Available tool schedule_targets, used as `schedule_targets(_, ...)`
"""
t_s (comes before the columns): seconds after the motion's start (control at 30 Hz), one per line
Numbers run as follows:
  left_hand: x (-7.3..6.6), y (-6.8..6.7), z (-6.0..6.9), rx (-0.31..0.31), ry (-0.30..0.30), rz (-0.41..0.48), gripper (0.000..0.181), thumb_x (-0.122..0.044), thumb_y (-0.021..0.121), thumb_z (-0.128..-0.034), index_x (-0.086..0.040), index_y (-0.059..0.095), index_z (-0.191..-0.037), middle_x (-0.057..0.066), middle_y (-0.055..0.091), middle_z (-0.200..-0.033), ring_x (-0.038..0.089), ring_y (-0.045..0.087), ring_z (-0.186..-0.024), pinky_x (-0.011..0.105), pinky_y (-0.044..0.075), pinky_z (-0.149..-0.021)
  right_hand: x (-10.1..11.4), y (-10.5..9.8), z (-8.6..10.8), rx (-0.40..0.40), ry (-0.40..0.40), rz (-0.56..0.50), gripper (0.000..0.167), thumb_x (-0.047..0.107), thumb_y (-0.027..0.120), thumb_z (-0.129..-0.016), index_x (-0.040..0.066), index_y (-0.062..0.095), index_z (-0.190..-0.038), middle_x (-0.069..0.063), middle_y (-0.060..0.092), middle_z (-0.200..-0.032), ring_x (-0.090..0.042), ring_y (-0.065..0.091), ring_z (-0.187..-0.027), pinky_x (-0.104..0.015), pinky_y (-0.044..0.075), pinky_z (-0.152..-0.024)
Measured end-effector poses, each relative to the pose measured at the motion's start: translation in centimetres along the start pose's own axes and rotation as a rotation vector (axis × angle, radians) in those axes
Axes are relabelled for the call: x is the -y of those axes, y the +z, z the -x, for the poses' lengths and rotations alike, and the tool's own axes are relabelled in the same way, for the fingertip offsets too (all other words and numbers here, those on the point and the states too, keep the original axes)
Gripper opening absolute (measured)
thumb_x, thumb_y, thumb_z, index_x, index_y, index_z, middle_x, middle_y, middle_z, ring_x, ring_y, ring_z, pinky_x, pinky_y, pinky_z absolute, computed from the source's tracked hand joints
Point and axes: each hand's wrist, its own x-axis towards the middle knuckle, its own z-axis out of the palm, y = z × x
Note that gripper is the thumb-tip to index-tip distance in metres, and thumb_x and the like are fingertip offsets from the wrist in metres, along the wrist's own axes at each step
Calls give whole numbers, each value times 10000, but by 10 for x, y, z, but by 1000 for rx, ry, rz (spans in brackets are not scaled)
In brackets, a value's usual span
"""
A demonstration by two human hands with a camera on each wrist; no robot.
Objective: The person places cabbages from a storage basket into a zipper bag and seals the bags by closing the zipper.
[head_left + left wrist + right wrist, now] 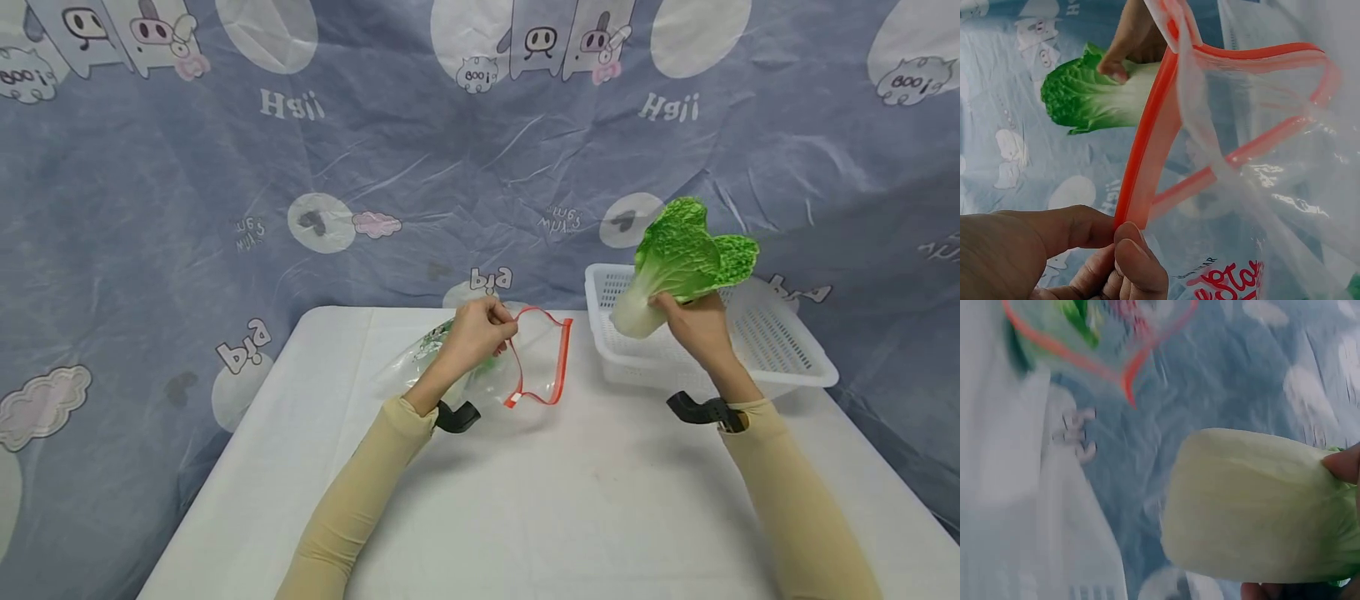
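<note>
A napa cabbage (678, 254) with green leaves and a pale stem is gripped by my right hand (701, 325), above the white basket (787, 375). Its leaves point up and its stem end tilts down to the left. My left hand (480, 333) pinches the red rim of a clear zip bag (1272, 156) between thumb and fingers. The bag's mouth gapes toward the right, with a red slider (513, 400) at its lower corner. Something green (1082, 322) shows inside the bag in the right wrist view; its kind is hard to tell.
The perforated basket stands at the table's back right. A white cloth covers the table (585, 517). Behind it hangs a blue-grey printed curtain (450, 167). Black wrist straps (457, 417) sit on both forearms.
</note>
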Motion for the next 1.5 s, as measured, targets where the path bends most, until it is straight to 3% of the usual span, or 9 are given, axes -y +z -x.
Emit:
schedule_targets(0.17, 0, 0, -1, -1, 1, 3, 46, -112, 644, -885, -75, 628, -863, 91, 676, -735, 229, 654, -581, 258, 506, -491, 24, 32, 28, 50, -68, -181, 544, 81, 695, -849, -4, 448, -1326, 274, 514, -1026, 106, 500, -986, -91, 389, -898)
schedule_targets(0.3, -1, 1, -1, -3, -3, 5, 67, -124, 649, -896, -69, 632, -862, 166, 692, -784, 227, 655, -580, 250, 506, -490, 33, 61, 52, 135, -69, -250, 678, 58, 725, -814, 1, 358, -1381, 84, 545, -1152, 15, 512, -1050, -155, 412, -954)
schedule_targets(0.4, -3, 2, 0, -5, -4, 6, 74, -125, 639, -907, -64, 626, -869, 198, 695, -819, 206, 645, -566, 253, 507, -490, 32, 80, 65, 218, -84, -272, 792, 74, 742, -805, 58, 260, -1434, -123, 472, -1280, -150, 486, -1165, -337, 388, -1050)
schedule_targets(0.5, -5, 2, 1, -3, -11, 12, 84, -133, 627, -924, -58, 615, -888, 178, 689, -820, 238, 649, -582, 282, 518, -502, 27, 94, 74, 311, -114, -278, 820, 87, 740, -813, 87, 224, -1451, -177, 425, -1345, -283, 455, -1233, -486, 352, -1071)
schedule_targets(0.67, -9, 2, 2, -17, -17, -2, 95, -141, 614, -944, -59, 597, -900, 86, 650, -750, 364, 668, -670, 335, 544, -533, 20, 111, 83, 507, -160, -255, 632, 120, 725, -850, 53, 365, -1365, -162, 485, -1309, -316, 468, -1246, -512, 353, -1072)
schedule_targets(1.07, -13, 0, 5, -72, 35, -109, 114, -170, 635, -938, -69, 615, -889, 57, 634, -752, 147, 592, -629, 250, 463, -554, 11, 126, 81, 747, -268, -184, 351, 108, 627, -934, 59, 507, -1260, -69, 630, -1116, -123, 587, -1052, -413, 426, -1025)
schedule_targets(1.33, -19, 5, 14, -16, 71, -152, 92, -141, 633, -923, -82, 601, -859, 30, 615, -771, 133, 569, -668, 228, 455, -584, 4, 136, 75, 817, -316, -93, 607, 127, 556, -960, 72, 266, -1491, -80, 369, -1492, -188, 375, -1336, -432, 318, -1127)
schedule_targets(1.4, -22, 6, 18, 8, 85, -155, 87, -135, 628, -921, -84, 600, -855, 30, 610, -765, 128, 555, -654, 221, 441, -570, 3, 139, 74, 794, -312, -49, 631, 137, 543, -959, 53, 236, -1504, -96, 339, -1517, -189, 392, -1318, -410, 349, -1103)
schedule_targets(1.5, -27, 7, 23, 21, 106, -164, 80, -131, 623, -916, -90, 600, -852, 25, 608, -763, 117, 546, -647, 213, 432, -572, 6, 142, 73, 718, -328, 23, 590, 166, 557, -944, 7, 314, -1458, -139, 460, -1418, -202, 511, -1164, -387, 448, -974)
